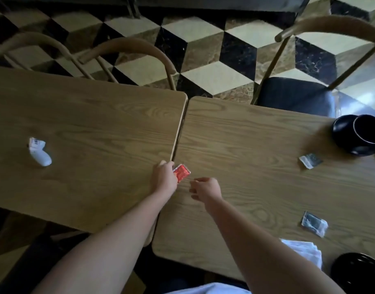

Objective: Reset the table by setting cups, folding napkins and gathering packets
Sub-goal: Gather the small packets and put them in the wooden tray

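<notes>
My left hand (164, 177) grips a red packet (181, 172) right by the seam between two wooden tables. Just right of it, my right hand (205, 187) hovers over the table with loosely curled fingers and nothing in it. A white packet (38, 150) lies on the left table (87, 124). Two dark grey packets (310, 160) (314, 223) lie on the right table (246, 145). A black cup (358, 136) lies tipped on its side at the far right. A white napkin (303, 250) shows behind my right forearm, partly hidden.
A black round dish (358, 272) sits at the lower right corner. Wooden chairs (131, 49) stand beyond the left table, and a chair with a dark seat (292, 94) stands beyond the right one. The floor is patterned in black, cream and brown tiles.
</notes>
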